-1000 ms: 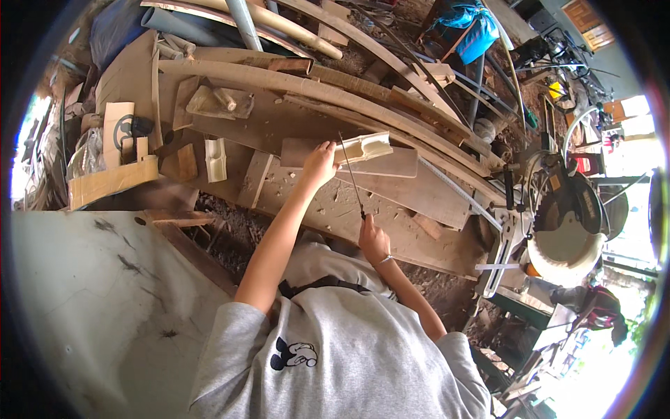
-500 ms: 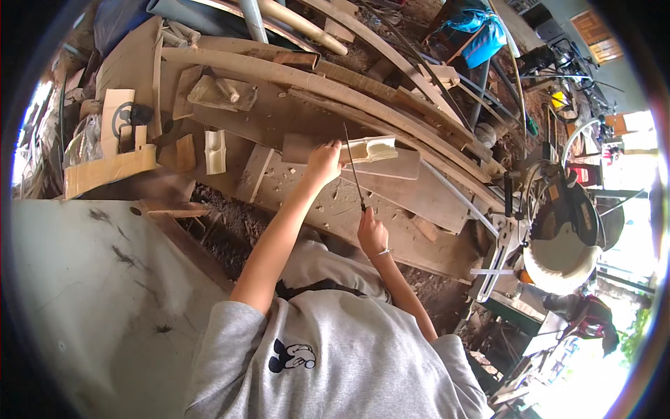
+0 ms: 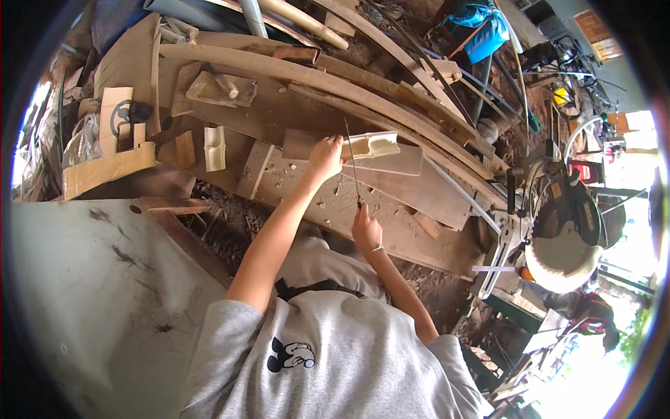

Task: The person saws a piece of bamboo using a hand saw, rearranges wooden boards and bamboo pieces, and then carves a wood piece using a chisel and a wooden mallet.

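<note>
My left hand grips the end of a pale, split bamboo piece, resting it over a brown board on the dusty bench. In my right hand is the dark handle of a thin hand saw, whose blade crosses the bamboo close beside my left fingers. A second split bamboo piece stands apart to the left on the bench. Small chips and dust lie scattered around the board.
Long planks and grey pipes lie beyond. A mitre saw sits at the right, a blue bundle behind. Cardboard lies at the left, above a pale sheet.
My right hand and the saw have moved slightly forward and left along the cut, while my left hand keeps its grip on the bamboo. The view has shifted a little.
</note>
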`<state>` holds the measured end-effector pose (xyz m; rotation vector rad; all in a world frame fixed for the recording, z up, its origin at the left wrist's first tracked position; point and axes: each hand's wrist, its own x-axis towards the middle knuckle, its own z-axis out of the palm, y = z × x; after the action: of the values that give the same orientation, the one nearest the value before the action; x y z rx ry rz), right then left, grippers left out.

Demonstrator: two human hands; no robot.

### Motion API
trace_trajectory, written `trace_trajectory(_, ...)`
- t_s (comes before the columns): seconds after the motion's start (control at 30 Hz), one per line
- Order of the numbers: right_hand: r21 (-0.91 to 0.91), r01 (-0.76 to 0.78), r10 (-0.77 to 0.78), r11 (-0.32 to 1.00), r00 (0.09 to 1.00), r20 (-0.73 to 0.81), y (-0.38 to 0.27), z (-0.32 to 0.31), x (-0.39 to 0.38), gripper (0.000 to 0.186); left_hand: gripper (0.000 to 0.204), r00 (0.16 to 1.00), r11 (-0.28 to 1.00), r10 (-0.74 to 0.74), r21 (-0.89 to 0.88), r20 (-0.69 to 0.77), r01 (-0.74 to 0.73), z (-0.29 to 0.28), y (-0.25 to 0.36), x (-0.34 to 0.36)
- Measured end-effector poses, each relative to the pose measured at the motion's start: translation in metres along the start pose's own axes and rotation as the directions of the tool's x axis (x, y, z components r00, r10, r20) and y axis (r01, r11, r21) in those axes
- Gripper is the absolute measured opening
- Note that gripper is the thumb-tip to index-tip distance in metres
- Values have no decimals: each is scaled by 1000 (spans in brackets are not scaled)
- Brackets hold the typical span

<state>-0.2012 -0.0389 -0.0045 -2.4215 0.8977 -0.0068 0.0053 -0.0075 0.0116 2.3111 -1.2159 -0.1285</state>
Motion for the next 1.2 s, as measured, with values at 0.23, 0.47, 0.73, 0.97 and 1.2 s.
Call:
trace_trajectory(0.23, -15, -29, 29, 999, 999, 23, -20, -31, -3, 16, 34, 976, 992, -124, 51, 177, 117, -13, 3, 5)
trace_trajectory(0.47, 0, -120, 120, 993, 993, -1, -28, -37, 4, 15, 37, 982, 996, -91, -5, 166, 93, -11, 5, 5)
trace_trajectory(0.73, -59, -65, 69, 996, 996, 55, -32, -42, 17, 14, 30, 992, 990, -17, -134, 123, 34, -5, -10, 18)
trace_trajectory(0.97, -42, -66, 66, 997, 998, -1, -19, -46, 19, 16, 66, 947, 959, -259, -69, 188, 276, -47, 40, 12)
trace_trajectory(1.2, -54, -77, 79, 996, 996, 36, -2, -25, 15, 16, 54, 836, -650, 548, -639, -19, 411, -256, 197, -46)
